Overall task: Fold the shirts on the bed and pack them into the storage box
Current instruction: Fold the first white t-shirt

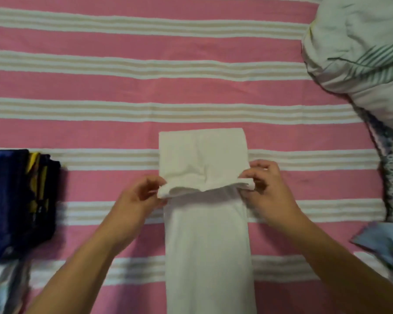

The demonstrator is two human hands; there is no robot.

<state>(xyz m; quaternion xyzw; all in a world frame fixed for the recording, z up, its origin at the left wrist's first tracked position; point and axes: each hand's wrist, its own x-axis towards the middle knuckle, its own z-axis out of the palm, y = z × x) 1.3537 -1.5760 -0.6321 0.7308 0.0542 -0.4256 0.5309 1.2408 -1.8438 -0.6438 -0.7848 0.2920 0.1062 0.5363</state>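
Pretty sure we're in someone's bedroom at home here. We're looking down at a bed covered by a pink bedspread [191, 105] with white and beige stripes, a pale pillow [359, 53] bunched in the far right corner, and a stack of folded dark clothes [21, 200] sitting on the left.

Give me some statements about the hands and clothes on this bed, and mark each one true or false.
1. Both hands, left hand and right hand, pinch the white shirt. True.
2. The white shirt lies crumpled in a ball. False: it is a long, narrow strip with its far end folded over.
3. A stack of dark folded clothes lies on the left. True.
4. The bedsheet is plain blue. False: it is pink with pale stripes.
5. A pillow lies at the far right. True.
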